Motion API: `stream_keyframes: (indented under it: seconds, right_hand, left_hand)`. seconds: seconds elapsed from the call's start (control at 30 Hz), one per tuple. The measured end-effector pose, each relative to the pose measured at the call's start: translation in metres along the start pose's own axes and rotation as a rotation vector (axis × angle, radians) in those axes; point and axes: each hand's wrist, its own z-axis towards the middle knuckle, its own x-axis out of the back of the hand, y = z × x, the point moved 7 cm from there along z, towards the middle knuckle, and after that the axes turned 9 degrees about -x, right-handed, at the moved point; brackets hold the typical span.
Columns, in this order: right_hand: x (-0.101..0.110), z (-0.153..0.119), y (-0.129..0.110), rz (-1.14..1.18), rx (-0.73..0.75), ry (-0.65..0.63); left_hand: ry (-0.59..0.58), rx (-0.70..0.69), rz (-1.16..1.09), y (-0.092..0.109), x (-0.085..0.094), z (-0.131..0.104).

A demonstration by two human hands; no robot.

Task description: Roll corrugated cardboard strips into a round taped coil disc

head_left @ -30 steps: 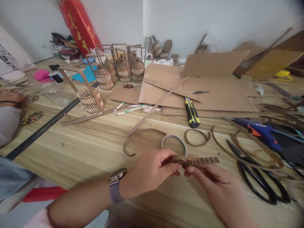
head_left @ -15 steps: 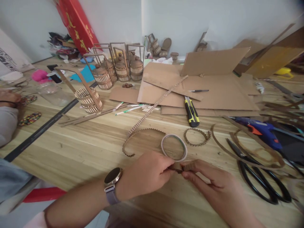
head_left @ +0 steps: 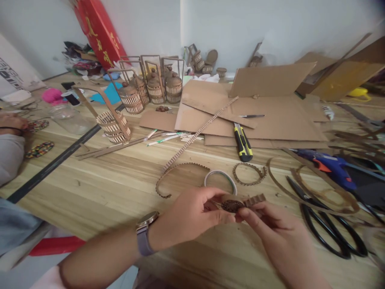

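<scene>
Between my two hands is a small tight coil of corrugated cardboard strip (head_left: pixel 232 205), its wound edges facing me. My left hand (head_left: pixel 192 218), a watch (head_left: pixel 147 224) on its wrist, grips the coil's left side between thumb and fingers. My right hand (head_left: pixel 278 230) pinches the coil's right side, where a short wavy tail (head_left: pixel 255 199) sticks out. Just beyond the hands lies a roll of tape (head_left: pixel 235 185), partly hidden by them. A curved corrugated strip (head_left: pixel 159 180) and a looped one (head_left: pixel 237 176) flank it on the table.
Black scissors (head_left: pixel 323 224) and a blue glue gun (head_left: pixel 333 162) are on the right. Behind lie a utility knife (head_left: pixel 243 142) and cardboard sheets (head_left: pixel 279 116). Small handled baskets (head_left: pixel 112 126) stand at back left. Another person's arm (head_left: pixel 12 154) rests at the left edge.
The cardboard coil has turned so its spiral edge shows, with the tail now out to the right. My left hand's fingers have opened slightly around it and its wrist has rolled.
</scene>
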Motion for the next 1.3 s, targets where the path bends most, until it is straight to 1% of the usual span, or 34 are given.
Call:
stream_keyframes:
  seconds: [0.07,0.1,0.17,0.23,0.37,0.4,0.53,0.7,0.83,0.9,0.93,1.0,1.07,1.1,1.13,1.2,1.23,1.3]
  right_hand:
    - [-0.006,0.001,-0.003,0.065,0.023,-0.069]
    - [-0.009,0.001,-0.004,0.084,0.036,-0.098]
    - [-0.011,0.001,-0.003,0.076,0.04,-0.12]
    - [-0.009,0.001,-0.001,0.054,0.04,-0.085]
    - [0.004,-0.001,0.002,0.043,0.076,0.048]
    - [0.005,-0.001,0.001,0.018,0.093,0.051]
    - [-0.001,0.0,-0.006,-0.134,0.204,-0.075]
    - [-0.015,-0.001,-0.011,-0.26,0.31,-0.223]
    - [-0.024,-0.005,-0.015,-0.285,0.369,-0.256]
    - [-0.023,-0.006,-0.015,-0.263,0.349,-0.227]
    - [-0.021,-0.005,-0.014,-0.247,0.327,-0.197]
    - [-0.013,-0.003,-0.012,-0.212,0.273,-0.119]
    - [-0.005,-0.001,-0.009,-0.152,0.187,-0.065]
    - [-0.004,0.0,-0.007,-0.105,0.138,-0.059]
    - [-0.003,0.001,-0.005,-0.046,0.092,-0.06]
    - [-0.004,0.002,-0.003,0.064,0.01,-0.071]
    - [-0.006,0.001,-0.003,0.102,-0.017,-0.077]
    - [-0.008,0.0,-0.002,0.136,-0.05,-0.075]
  left_hand:
    - [0.003,0.011,-0.095,-0.003,-0.004,0.0]
    - [0.004,0.011,-0.1,-0.004,-0.005,0.0]
    - [0.004,0.004,-0.033,-0.003,-0.005,0.001]
    - [0.001,-0.009,0.08,0.0,-0.002,0.002]
    - [-0.036,-0.013,0.278,0.005,0.003,0.003]
    - [-0.051,-0.013,0.327,0.006,0.003,0.004]
    - [-0.127,-0.05,0.506,0.009,0.0,0.005]
    - [-0.269,-0.124,0.752,0.011,-0.007,0.002]
    - [-0.333,-0.166,1.0,0.008,-0.012,-0.003]
    - [-0.327,-0.186,1.041,0.009,-0.012,-0.005]
    - [-0.301,-0.185,1.02,0.011,-0.011,-0.005]
    - [-0.202,-0.189,0.898,0.017,-0.006,-0.003]
    - [-0.085,-0.197,0.699,0.024,0.0,-0.002]
    - [-0.04,-0.19,0.586,0.025,0.003,-0.002]
    - [-0.014,-0.173,0.473,0.025,0.004,-0.001]
    - [0.001,-0.12,0.264,0.019,0.004,-0.001]
    - [0.002,-0.094,0.189,0.015,0.003,-0.002]
    - [0.002,-0.058,0.122,0.01,0.003,-0.002]
